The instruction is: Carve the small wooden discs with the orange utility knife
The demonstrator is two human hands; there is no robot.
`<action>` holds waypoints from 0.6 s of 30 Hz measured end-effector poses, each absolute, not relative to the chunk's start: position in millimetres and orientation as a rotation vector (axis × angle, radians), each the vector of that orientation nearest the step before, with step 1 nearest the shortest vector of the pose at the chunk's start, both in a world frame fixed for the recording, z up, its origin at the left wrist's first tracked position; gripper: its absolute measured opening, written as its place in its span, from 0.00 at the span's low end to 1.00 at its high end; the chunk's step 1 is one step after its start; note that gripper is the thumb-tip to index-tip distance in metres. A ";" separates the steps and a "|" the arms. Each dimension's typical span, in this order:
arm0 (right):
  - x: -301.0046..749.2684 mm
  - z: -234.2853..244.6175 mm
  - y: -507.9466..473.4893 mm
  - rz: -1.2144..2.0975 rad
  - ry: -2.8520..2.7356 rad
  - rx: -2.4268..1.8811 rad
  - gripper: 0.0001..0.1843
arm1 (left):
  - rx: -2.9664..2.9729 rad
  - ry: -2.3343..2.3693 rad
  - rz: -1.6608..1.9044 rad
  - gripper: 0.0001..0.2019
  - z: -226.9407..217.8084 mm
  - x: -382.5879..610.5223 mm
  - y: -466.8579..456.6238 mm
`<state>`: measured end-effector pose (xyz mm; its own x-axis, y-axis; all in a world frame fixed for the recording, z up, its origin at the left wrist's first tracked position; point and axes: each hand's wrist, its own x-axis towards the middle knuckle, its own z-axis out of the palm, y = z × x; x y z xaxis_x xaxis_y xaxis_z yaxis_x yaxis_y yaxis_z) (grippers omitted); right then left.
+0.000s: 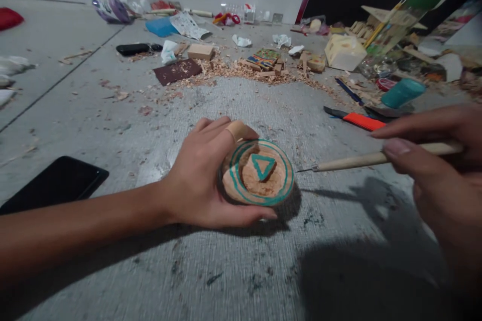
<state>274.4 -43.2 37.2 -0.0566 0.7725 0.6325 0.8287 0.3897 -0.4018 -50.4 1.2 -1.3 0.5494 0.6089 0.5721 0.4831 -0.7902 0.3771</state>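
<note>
My left hand [205, 175] curls round a round wooden carving [276, 188] and grips its left side, thumb at the front edge. Teal rings run along the carving's rim, and a raised triangle with a teal outline stands in its hollowed middle. A tan bandage [236, 130] wraps one finger of that hand. To the right, my right hand [440, 180] pinches a thin wooden-handled tool [350, 162] with a fine metal point. That point lies just right of the carving, apart from it. Part of my right hand is beyond the frame edge.
A black phone [56, 185] lies at the left. Wood shavings [226, 67] spread behind the carving, among dark sandpaper [176, 71] and small wood blocks [201, 51]. An orange-handled cutter [363, 121], a teal cylinder [404, 93] and a plastic bottle [399, 20] are at the right.
</note>
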 end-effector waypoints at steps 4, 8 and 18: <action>257.6 29.5 -47.2 -0.050 -1.850 -1.516 0.08 | 2.628 0.891 1.090 0.41 -2.3 -48.6 1.2; 251.2 27.7 -49.5 -0.073 -1.904 -1.525 0.08 | 2.619 0.878 1.103 0.40 -3.9 -46.6 1.4; 256.7 35.0 -51.1 0.009 -2.191 -1.285 0.05 | 2.609 0.912 1.144 0.40 6.5 -47.4 -4.9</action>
